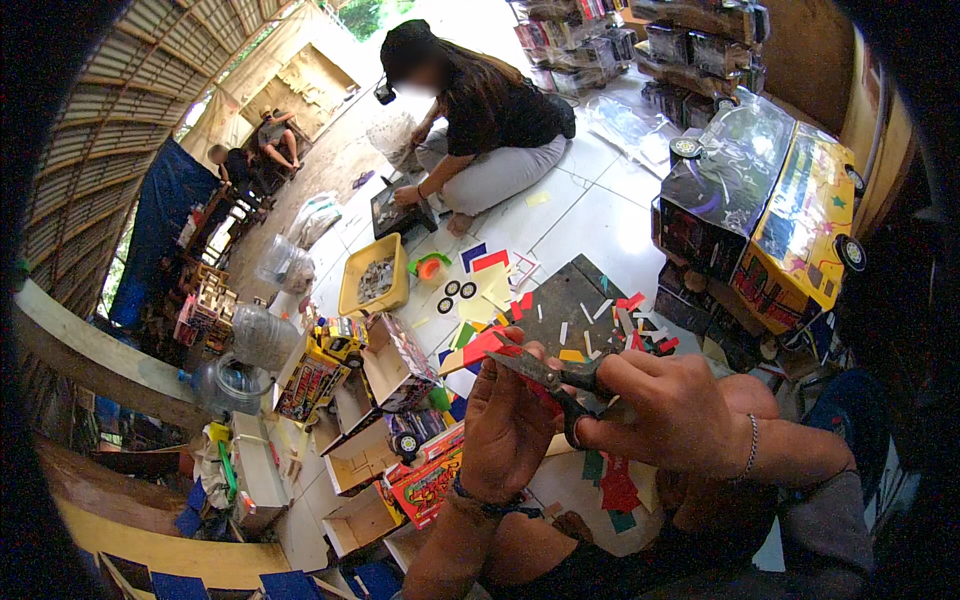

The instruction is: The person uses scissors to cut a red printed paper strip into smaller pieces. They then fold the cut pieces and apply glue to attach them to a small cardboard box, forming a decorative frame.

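My right hand (pixel 665 405) is closed around the dark handles of a pair of scissors (pixel 538 372). Their blades point left, up against a red strip (pixel 480 347) that looks like paper or sticker sheet. That strip is pinched in the fingers of my left hand (pixel 503 430), and its pale end sticks out to the left. Whether the blades are apart is hard to make out. Beyond both hands lies a dark board (pixel 562 300) scattered with small white, red and yellow scraps. Below the hands are red and green pieces (pixel 618 485) near my lap.
Toy trucks (pixel 313 375) and open wooden boxes (pixel 360 462) crowd the left. A yellow tub (pixel 374 275), black toy wheels (pixel 457 291) and coloured sheets lie ahead. A large yellow toy vehicle (pixel 800 225) stands right. Another person (pixel 490 120) sits on the tiles ahead.
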Demonstrator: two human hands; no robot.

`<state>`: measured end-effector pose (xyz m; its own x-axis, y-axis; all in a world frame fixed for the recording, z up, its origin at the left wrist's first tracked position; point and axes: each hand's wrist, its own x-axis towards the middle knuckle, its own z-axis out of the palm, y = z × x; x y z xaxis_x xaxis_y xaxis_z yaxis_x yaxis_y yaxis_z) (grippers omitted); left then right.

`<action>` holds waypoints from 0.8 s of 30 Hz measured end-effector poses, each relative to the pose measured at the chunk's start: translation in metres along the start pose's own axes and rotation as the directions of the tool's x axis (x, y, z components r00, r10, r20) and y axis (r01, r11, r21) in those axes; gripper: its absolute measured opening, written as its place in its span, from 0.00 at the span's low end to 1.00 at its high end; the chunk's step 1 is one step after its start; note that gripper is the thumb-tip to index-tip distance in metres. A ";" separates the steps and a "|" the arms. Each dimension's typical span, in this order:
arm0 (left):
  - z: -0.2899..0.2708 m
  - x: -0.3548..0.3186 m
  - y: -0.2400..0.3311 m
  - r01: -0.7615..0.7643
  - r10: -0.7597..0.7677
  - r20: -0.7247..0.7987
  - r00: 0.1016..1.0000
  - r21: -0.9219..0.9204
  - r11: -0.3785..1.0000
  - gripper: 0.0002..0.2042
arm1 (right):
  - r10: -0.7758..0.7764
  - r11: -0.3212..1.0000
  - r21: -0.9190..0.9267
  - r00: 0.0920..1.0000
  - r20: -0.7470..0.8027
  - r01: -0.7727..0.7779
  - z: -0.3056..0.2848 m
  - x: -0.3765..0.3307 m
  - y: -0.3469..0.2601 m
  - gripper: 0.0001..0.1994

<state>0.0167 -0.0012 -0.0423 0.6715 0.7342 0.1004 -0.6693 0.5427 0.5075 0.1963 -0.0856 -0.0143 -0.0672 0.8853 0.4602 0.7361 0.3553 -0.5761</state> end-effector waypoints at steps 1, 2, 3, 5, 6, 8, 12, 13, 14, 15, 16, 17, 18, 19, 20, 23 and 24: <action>-0.001 0.000 0.000 0.005 -0.005 0.008 1.000 -0.001 1.000 0.18 | 0.006 1.000 0.007 1.000 -0.012 -0.006 0.000 0.000 0.000 0.18; -0.002 0.000 0.000 0.005 -0.005 0.015 1.000 -0.014 1.000 0.19 | 0.004 1.000 -0.002 1.000 -0.004 -0.004 -0.001 0.000 0.000 0.18; -0.002 0.000 0.000 0.021 -0.021 0.017 1.000 -0.015 1.000 0.19 | 0.002 1.000 -0.011 1.000 0.005 -0.002 -0.001 0.000 0.000 0.18; -0.003 0.000 -0.002 0.039 -0.039 0.012 0.999 -0.050 0.998 0.19 | -0.002 1.000 -0.023 1.000 0.013 0.002 -0.003 0.000 0.000 0.18; -0.003 0.000 -0.002 0.026 -0.025 0.012 1.000 -0.013 1.000 0.19 | -0.003 1.000 -0.026 1.000 0.012 0.003 -0.004 -0.001 -0.001 0.18; -0.002 0.000 -0.002 -0.005 0.005 -0.002 1.000 0.042 0.999 0.18 | -0.001 1.000 -0.023 1.000 0.006 0.001 -0.005 -0.001 -0.001 0.18; 0.002 -0.001 -0.001 -0.022 0.039 -0.129 0.991 0.132 0.991 0.18 | 0.006 1.000 -0.024 1.000 0.002 -0.006 -0.005 -0.001 0.000 0.18; 0.003 -0.002 -0.002 -0.017 0.039 -0.157 0.987 0.134 0.991 0.18 | 0.010 1.000 -0.028 1.000 0.007 -0.010 -0.004 -0.001 0.000 0.17; 0.004 -0.002 -0.002 -0.013 0.036 -0.195 0.980 0.121 0.993 0.18 | 0.015 1.000 -0.021 1.000 0.012 -0.015 -0.005 -0.001 0.000 0.17; 0.004 -0.002 -0.002 -0.011 0.039 -0.196 0.980 0.145 0.989 0.18 | 0.020 1.000 -0.016 1.000 0.017 -0.020 -0.005 -0.001 0.001 0.17; 0.005 -0.003 -0.001 -0.006 0.038 -0.207 0.978 0.154 0.988 0.18 | 0.037 0.999 -0.018 0.999 0.038 -0.037 -0.005 -0.002 0.001 0.17; 0.005 -0.003 -0.001 -0.004 0.040 -0.231 0.972 0.153 0.988 0.18 | 0.030 1.000 -0.007 0.999 0.022 -0.030 -0.006 -0.002 0.002 0.17; 0.005 -0.003 0.000 0.005 0.032 -0.210 0.977 0.171 0.985 0.18 | 0.034 0.999 -0.003 0.999 0.023 -0.034 -0.006 -0.002 0.002 0.17; 0.005 -0.003 0.000 0.010 0.027 -0.201 0.979 0.180 0.984 0.18 | 0.038 0.999 0.000 0.999 0.024 -0.038 -0.006 -0.003 0.003 0.17; 0.005 -0.003 0.001 0.010 0.023 -0.189 0.982 0.173 0.985 0.18 | 0.041 0.999 -0.002 0.999 0.025 -0.041 -0.006 -0.003 0.003 0.17; 0.004 -0.001 0.002 -0.007 0.013 -0.073 0.997 0.084 0.996 0.19 | 0.039 0.999 -0.002 0.999 0.020 -0.039 -0.007 -0.002 0.005 0.16; 0.004 0.001 0.002 -0.004 0.011 -0.071 0.997 0.096 0.995 0.19 | 0.033 0.999 0.000 0.999 0.013 -0.033 -0.007 -0.002 0.006 0.15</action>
<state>0.0176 -0.0012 -0.0379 0.6396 0.7674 0.0448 -0.6384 0.4977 0.5872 0.2056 -0.0875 -0.0135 -0.0521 0.9003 0.4321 0.7382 0.3261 -0.5905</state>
